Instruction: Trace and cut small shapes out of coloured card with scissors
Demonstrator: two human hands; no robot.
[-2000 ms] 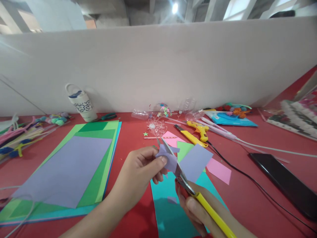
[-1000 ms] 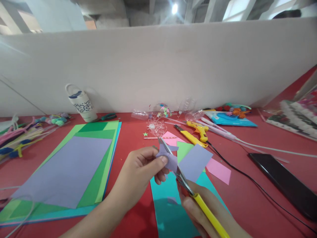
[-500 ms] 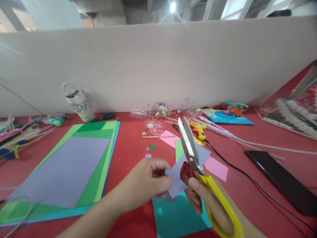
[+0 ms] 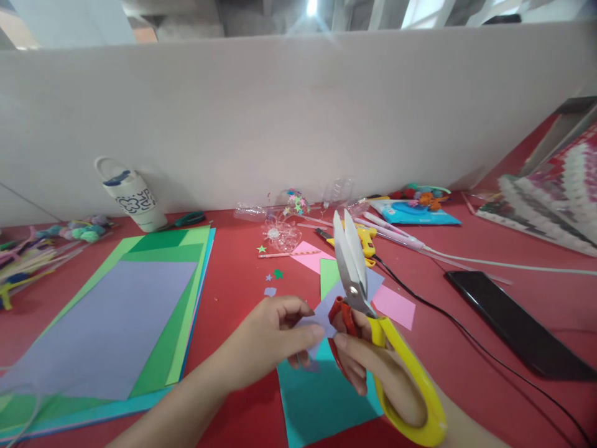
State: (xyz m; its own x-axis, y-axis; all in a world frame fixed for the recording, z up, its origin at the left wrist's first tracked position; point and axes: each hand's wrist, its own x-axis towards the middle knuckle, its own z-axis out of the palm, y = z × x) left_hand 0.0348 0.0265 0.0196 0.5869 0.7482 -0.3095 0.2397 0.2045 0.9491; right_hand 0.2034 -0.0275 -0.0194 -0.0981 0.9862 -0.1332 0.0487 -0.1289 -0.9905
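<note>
My left hand (image 4: 284,333) pinches a small piece of purple paper (image 4: 317,325) between thumb and fingers. Around the handles of a pair of scissors (image 4: 353,274) my right hand (image 4: 368,358) is closed; one handle is red, the other yellow. The blades point up and away, slightly apart at the tips. My right fingertips lie close to the purple piece's edge, and whether they touch it I cannot tell. Below both hands lies a teal sheet (image 4: 326,401). Small purple and green cut-outs (image 4: 278,274) rest beyond my left hand.
A stack of coloured sheets (image 4: 107,323) fills the left, with a white tumbler (image 4: 135,199) behind. A yellow glue gun (image 4: 366,241), its black cable and a phone (image 4: 517,323) lie to the right. Pink paper (image 4: 395,305) and a pencil (image 4: 284,254) are near the middle.
The view has shifted a little to the right. My right thumb and fingers have drawn nearer the purple piece, and the scissors stand more upright. The piece has turned in my left hand.
</note>
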